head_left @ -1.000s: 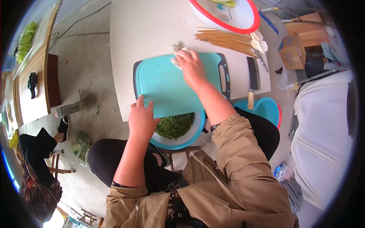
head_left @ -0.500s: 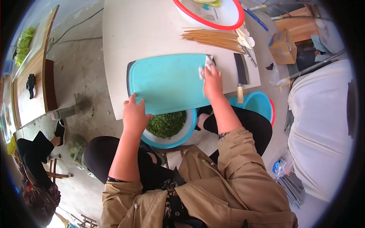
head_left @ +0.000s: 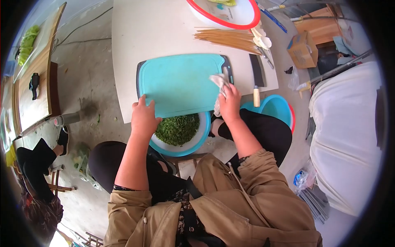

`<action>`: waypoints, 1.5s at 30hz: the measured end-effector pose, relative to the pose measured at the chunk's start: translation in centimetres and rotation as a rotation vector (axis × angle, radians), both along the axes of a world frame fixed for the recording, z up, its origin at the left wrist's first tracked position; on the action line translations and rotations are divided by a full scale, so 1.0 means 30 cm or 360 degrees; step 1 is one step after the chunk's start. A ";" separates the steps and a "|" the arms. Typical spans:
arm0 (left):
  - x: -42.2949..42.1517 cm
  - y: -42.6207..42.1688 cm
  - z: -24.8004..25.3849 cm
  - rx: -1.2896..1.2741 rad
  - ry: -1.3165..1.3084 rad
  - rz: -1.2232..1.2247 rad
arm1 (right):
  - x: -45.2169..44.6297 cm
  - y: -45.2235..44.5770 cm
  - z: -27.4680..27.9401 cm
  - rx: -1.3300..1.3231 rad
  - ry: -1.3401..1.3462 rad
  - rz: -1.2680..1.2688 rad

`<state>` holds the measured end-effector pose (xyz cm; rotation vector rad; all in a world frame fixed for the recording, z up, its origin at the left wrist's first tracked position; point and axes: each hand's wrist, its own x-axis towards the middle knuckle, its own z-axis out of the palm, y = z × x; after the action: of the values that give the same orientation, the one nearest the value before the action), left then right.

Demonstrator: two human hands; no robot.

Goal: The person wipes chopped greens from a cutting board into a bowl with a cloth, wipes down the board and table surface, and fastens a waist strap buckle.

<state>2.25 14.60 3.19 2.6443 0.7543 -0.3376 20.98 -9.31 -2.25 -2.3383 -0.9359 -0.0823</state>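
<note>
While left hand lies over near-left corner of cutting board, fingers spread, right hand grips crumpled whitish cloth at board's right end. Board flat at near edge of table, turquoise with dark ends. Cloth and right hand hide board's near-right corner; red-rimmed basin cut off at top.

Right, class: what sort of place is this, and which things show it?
Probably a makeshift food-preparation area, judging by the turquoise cutting board, the large knife and the basin of chopped greens.
</note>
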 end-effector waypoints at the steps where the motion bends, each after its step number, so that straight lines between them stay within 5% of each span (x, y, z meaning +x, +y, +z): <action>1: 0.001 0.001 0.001 -0.0024 -0.0005 0.0018 | -0.038 -0.010 -0.038 -0.0191 -0.0147 -0.0148; 2: 0.004 0.002 0.002 -0.0048 -0.0007 0.0032 | -0.085 -0.010 -0.055 -0.0381 -0.0293 -0.0300; 6: 0.008 0.009 -0.015 -0.0039 0.0054 0.0001 | -0.417 0.176 -0.083 0.0754 0.2033 0.0110; 8: -0.006 0.014 -0.048 -0.0011 -0.0055 -0.0002 | -0.463 0.213 0.041 0.0135 0.0737 0.1195; 9: -0.007 0.015 -0.047 -0.0010 -0.0056 -0.0005 | -0.448 0.222 0.071 0.0136 0.0736 0.1194; 14: -0.022 0.020 -0.035 -0.0071 -0.0082 -0.0022 | -0.149 0.141 0.064 0.0169 0.0198 0.0434; 18: -0.015 0.020 -0.043 -0.0045 -0.0042 -0.0053 | -0.010 0.010 -0.031 -0.0337 -0.0097 0.0004; 22: -0.009 0.020 -0.034 -0.0068 0.0009 -0.0019 | -0.090 0.061 -0.068 -0.0408 -0.0032 -0.0077; 26: -0.007 0.032 -0.079 -0.0108 -0.0069 0.0019 | -0.248 0.132 -0.123 -0.0008 0.0072 0.0524; 29: -0.032 0.053 -0.142 -0.0106 -0.0234 -0.0025 | -0.404 0.211 0.056 0.0461 0.1248 0.0653; 30: -0.038 0.054 -0.145 -0.0105 -0.0220 -0.0009 | -0.399 0.219 0.079 0.0459 0.1265 0.0665; 32: -0.031 0.040 -0.146 -0.0266 -0.0414 0.0183 | -0.334 0.215 0.101 0.1251 0.2774 0.0187; 34: -0.023 0.043 -0.143 -0.0314 -0.0407 0.0229 | -0.240 0.198 0.104 0.1622 0.3573 0.0078; 42: -0.008 0.018 -0.085 -0.0411 -0.0243 0.0306 | -0.090 0.106 0.103 0.1693 0.3410 0.0240; 45: -0.017 0.012 -0.067 -0.0412 -0.0263 0.0286 | 0.010 0.072 0.057 0.1371 0.2490 -0.0375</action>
<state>1.73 14.98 1.18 2.3097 0.8263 -0.1534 21.29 -7.15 -0.54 -1.0704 0.1975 0.9107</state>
